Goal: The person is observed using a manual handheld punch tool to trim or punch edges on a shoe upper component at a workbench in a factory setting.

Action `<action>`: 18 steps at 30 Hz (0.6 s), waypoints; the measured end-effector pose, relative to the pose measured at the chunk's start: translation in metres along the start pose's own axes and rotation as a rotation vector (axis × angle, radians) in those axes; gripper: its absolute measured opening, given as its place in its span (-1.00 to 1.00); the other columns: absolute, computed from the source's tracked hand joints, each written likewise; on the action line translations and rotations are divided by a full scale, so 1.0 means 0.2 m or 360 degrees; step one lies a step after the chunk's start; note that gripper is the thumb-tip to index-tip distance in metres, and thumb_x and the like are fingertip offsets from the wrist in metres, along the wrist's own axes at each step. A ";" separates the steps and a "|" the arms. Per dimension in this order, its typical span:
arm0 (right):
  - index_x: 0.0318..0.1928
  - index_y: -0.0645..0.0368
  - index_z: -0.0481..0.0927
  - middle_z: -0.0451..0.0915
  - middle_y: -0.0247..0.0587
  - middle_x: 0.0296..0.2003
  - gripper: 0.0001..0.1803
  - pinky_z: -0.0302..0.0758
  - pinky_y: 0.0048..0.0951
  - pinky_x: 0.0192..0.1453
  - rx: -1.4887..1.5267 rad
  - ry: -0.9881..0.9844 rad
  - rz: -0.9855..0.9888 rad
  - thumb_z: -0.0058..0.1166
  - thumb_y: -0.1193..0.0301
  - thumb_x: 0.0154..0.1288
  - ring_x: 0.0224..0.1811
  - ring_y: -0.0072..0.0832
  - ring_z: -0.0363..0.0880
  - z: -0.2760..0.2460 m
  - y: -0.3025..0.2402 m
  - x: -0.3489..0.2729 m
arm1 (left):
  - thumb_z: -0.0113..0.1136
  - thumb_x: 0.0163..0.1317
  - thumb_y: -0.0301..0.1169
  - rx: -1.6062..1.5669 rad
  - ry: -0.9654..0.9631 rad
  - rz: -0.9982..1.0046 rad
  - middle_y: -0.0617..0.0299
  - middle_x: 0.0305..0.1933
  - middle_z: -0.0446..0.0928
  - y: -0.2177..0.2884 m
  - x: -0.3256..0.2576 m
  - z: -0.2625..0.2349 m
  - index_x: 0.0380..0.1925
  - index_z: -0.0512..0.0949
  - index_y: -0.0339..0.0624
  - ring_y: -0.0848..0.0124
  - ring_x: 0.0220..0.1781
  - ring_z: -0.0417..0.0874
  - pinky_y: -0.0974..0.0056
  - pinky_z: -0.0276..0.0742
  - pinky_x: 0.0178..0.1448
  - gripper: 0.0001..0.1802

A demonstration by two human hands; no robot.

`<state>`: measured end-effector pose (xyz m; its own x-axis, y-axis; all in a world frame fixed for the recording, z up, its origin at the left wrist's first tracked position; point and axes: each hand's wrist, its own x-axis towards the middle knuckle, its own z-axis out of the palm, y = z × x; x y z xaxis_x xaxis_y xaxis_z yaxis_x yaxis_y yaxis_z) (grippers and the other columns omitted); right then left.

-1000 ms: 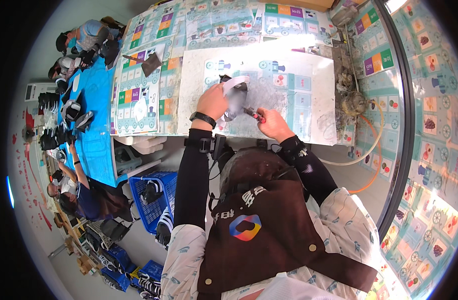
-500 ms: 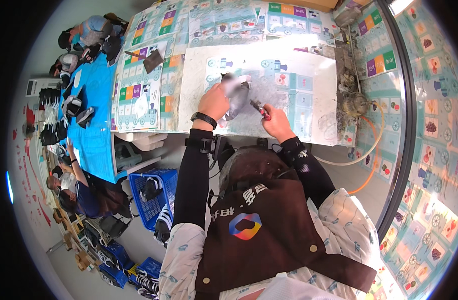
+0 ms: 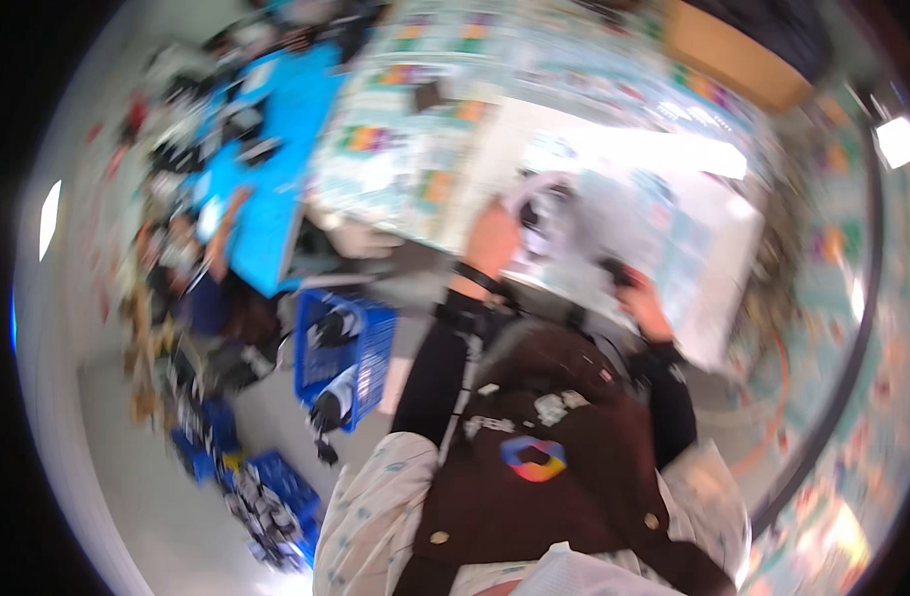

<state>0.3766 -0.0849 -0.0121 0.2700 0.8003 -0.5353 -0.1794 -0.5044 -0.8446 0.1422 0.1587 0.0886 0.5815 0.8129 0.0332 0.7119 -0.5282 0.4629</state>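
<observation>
My left hand [image 3: 491,240] is closed on the edge of a white and dark shoe [image 3: 537,226] above the pale work sheet. The shoe is smeared by motion, so its exact pose is hard to read. To its right, apart from it, my right hand [image 3: 646,306] grips a small dark hand tool [image 3: 614,268]. The tool's front end points up and left toward the shoe; blur hides its kind. Both hands are over the near part of the white sheet [image 3: 718,238] covering the table.
A blue table [image 3: 266,194] with dark shoes stands at left, with people beside it. A blue crate [image 3: 375,343] holding shoes is on the floor, lower left. A dark flat piece [image 3: 429,95] lies on the patterned table. An orange hose [image 3: 780,392] hangs at right.
The whole view has shifted and blurred, so the table appears farther right. The shoe has been turned and shows more white and dark parts. My right hand is farther from it.
</observation>
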 end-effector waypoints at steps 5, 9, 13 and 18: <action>0.10 0.48 0.53 0.65 0.27 -0.07 -0.56 0.53 -0.17 0.19 -0.0990 0.1051 -0.0302 0.12 0.53 0.20 0.07 0.11 0.63 -0.66 0.38 0.05 | 0.24 0.40 -0.15 -0.0704 0.0654 -0.0826 -0.02 -0.31 0.70 -0.50 -0.31 -0.22 -0.03 0.64 -0.38 -0.03 -0.21 0.75 -0.03 0.59 -0.13 -0.56; 0.37 0.45 0.33 0.39 0.33 0.32 -0.27 0.36 0.06 0.44 -0.1853 0.1386 -0.0155 0.15 0.43 0.19 0.38 0.18 0.37 -0.99 0.58 0.05 | 0.20 0.43 -0.34 -0.2462 0.1121 -0.1225 0.19 -0.17 0.62 -1.17 -0.45 -0.38 -0.01 0.58 -0.26 0.27 -0.21 0.70 0.09 0.65 -0.24 -0.75; 0.29 0.43 0.46 0.53 0.29 0.19 -0.39 0.39 0.00 0.42 -0.1687 0.1104 -0.0293 0.13 0.46 0.21 0.30 0.14 0.47 -0.78 0.17 0.04 | 0.11 0.53 -0.25 -0.2631 0.1748 -0.1193 0.21 -0.15 0.66 -2.09 -0.66 -0.68 -0.09 0.58 -0.15 0.24 -0.11 0.72 0.11 0.69 -0.15 -0.78; 0.05 0.39 0.63 0.62 0.21 0.00 -0.63 0.45 -0.07 0.33 -0.1663 0.1107 -0.0162 0.14 0.55 0.22 0.13 0.05 0.57 -0.38 -0.25 -0.19 | 0.24 0.48 -0.14 -0.2468 0.2019 -0.0740 0.12 0.13 0.62 -2.72 -0.31 -0.96 0.31 0.41 -0.18 0.16 -0.03 0.71 -0.13 0.63 -0.08 -0.46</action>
<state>0.4468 -0.1141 0.0499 0.7356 0.6714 -0.0898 0.6186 -0.7199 -0.3147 -0.3555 0.4431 0.0050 -0.5311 0.8366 -0.1344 -0.5588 -0.2266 0.7978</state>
